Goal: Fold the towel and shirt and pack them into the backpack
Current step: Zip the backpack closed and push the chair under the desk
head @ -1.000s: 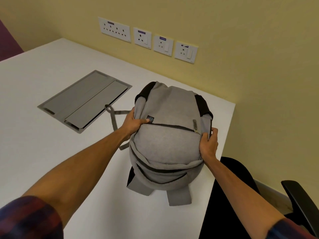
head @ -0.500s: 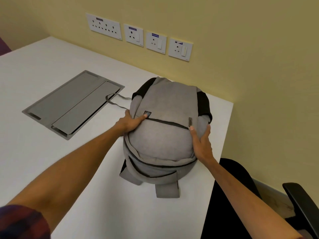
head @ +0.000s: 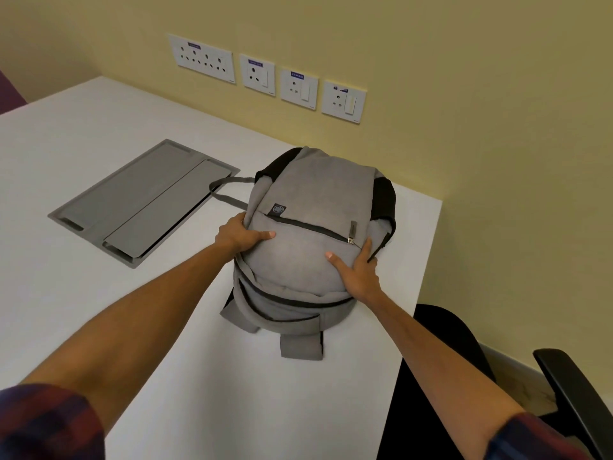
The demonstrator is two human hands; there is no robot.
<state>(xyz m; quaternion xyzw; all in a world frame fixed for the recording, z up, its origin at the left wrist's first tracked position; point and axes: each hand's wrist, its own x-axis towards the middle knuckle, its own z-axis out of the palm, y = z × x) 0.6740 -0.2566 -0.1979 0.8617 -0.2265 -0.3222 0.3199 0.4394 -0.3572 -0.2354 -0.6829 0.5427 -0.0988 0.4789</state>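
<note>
Hands: left hand (head: 237,235) clamped on backpack (head: 308,234) flank, right hand (head: 356,268) pressed flat | risk: backpack slid off counter (head: 99,310) edge if pushed.

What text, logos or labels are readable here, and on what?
None can be read.
Backpack badge: dark round emblem on the grey backpack, too small and blurred to read.
Socket plates: a blue-purple sticker at the top of each of the four plates, print too small to read.
Zipper pull: no lettering visible.
Grey desk hatch: no marking visible.
</note>
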